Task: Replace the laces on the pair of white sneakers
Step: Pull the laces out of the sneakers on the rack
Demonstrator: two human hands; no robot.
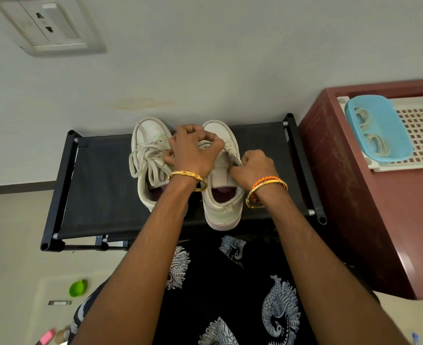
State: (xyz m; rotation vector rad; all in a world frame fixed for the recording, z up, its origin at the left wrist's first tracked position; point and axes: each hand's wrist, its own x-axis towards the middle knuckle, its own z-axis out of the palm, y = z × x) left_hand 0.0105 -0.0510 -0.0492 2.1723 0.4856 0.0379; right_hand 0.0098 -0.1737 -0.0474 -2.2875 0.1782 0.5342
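I see a white wall (205, 58) with a socket (46, 23) upper left, a black rack (101, 185) centre, a maroon cabinet (354, 195) right.

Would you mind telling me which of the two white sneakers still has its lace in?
The left sneaker: its loosened lace still crosses the tongue, while the right sneaker, which both hands work on, shows a bare tongue.

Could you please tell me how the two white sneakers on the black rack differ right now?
The left sneaker still carries its lace, lying loose over the tongue; no lace shows on the right sneaker. Both hands work on the right sneaker, the left hand over its eyelets, the right hand pinching its tongue. Both stand on the rack, toes toward the wall.
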